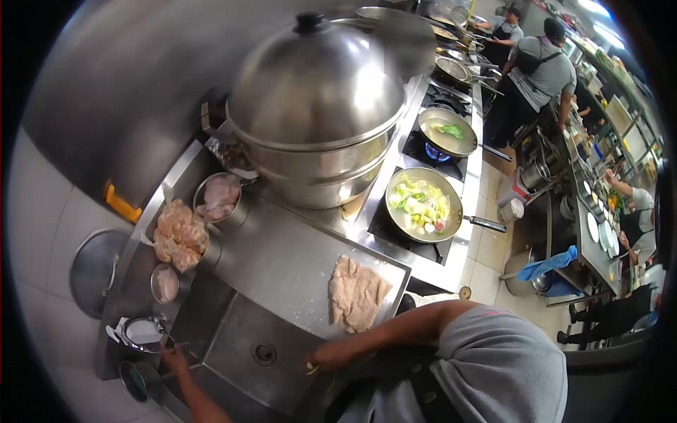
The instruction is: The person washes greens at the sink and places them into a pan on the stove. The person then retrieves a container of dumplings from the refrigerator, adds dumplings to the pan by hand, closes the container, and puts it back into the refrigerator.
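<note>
My left hand (175, 358) is at the metal faucet (161, 323) at the sink's left edge, its fingers closed at the tap. Over the right side of the sink (240, 352) is my right hand (330, 357), with closed fingers around a small pale thing too small to name. The drain (264, 354) lies between the two hands. A crumpled beige cloth (356, 292) rests on the steel counter (282, 261) above my right hand. Beyond the faucet stand a small bowl (166, 283) with pale meat, a heap of raw chicken (180, 236) and another bowl of meat (220, 197).
A large lidded steamer (317, 92) stands at the back. Pans of vegetables (423, 204) and greens (448, 130) sit on the stove, their handles pointing right. One burner shows blue flame (436, 153). People (546, 70) work at the right. A round lid (95, 273) is at left.
</note>
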